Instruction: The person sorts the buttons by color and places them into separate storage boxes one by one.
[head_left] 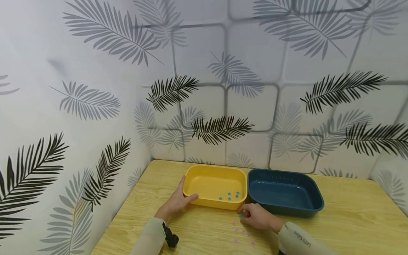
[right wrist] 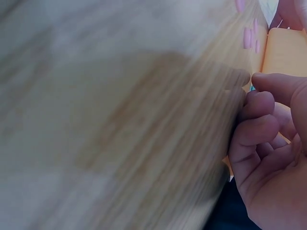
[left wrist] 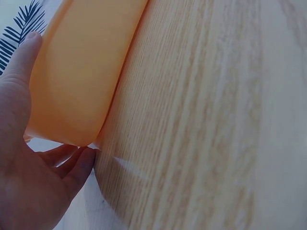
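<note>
A yellow plastic bin [head_left: 204,202] stands at the back of the table with several small blue ring-shaped pieces [head_left: 229,194] in its right part. My left hand [head_left: 177,200] grips its left end, the thumb by the front rim and the other fingers round the side; the left wrist view shows fingertips [left wrist: 86,155] at the bin's corner. Just in front of the bin's right corner, my right hand [head_left: 257,216] is low over the table. Between its thumb and forefinger is a small blue ring [head_left: 241,216], only a sliver of it showing in the right wrist view.
Several small pink rings [head_left: 243,231] lie scattered on the wooden table [head_left: 197,230] left of my right hand. A dark blue bin [head_left: 283,209] stands against the yellow bin's right side. Behind them rises a leaf-patterned wall [head_left: 207,106].
</note>
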Demonstrator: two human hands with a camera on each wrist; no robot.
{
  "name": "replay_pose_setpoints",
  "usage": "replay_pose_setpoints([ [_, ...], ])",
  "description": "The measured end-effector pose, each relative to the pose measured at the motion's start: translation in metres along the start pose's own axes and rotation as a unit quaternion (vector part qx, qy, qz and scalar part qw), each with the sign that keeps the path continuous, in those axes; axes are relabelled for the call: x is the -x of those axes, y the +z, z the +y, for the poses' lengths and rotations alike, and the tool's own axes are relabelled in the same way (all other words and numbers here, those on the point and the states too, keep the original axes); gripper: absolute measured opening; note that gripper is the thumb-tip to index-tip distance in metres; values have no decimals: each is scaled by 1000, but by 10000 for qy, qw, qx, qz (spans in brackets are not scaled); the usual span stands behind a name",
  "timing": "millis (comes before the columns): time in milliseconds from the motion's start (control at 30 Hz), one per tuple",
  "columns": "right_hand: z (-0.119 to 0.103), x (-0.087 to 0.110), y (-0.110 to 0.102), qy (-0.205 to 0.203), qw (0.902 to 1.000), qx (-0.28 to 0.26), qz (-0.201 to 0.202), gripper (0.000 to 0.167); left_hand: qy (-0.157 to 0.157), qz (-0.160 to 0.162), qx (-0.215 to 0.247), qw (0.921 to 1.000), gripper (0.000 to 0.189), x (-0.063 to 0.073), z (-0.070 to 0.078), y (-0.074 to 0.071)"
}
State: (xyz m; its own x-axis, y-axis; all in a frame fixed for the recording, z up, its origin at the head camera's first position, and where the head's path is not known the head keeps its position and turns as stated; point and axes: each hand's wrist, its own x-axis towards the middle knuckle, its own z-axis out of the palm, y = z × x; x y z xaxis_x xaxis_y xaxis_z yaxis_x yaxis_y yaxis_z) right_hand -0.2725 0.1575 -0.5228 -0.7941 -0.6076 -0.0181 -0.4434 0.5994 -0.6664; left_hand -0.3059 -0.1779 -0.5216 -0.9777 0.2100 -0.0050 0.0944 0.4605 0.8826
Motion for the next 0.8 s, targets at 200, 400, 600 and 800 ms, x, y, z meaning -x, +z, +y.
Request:
replay_pose_setpoints([
  [200, 3, -1, 1, 49, 10000, -41, 0, 13, -40, 28, -17, 10000, 100, 1, 0, 1],
  [400, 4, -1, 1, 10, 10000, -62, 8, 7, -49, 10, 11, 10000, 101, 0, 0, 0],
  [600, 2, 0, 1, -147, 9998, -162, 3, 3, -96, -12, 67, 9999, 102, 0, -1, 0],
  [800, 3, 1, 1, -147, 9998, -111, 25, 6, -98, -5, 40, 9999, 103, 0, -2, 0],
])
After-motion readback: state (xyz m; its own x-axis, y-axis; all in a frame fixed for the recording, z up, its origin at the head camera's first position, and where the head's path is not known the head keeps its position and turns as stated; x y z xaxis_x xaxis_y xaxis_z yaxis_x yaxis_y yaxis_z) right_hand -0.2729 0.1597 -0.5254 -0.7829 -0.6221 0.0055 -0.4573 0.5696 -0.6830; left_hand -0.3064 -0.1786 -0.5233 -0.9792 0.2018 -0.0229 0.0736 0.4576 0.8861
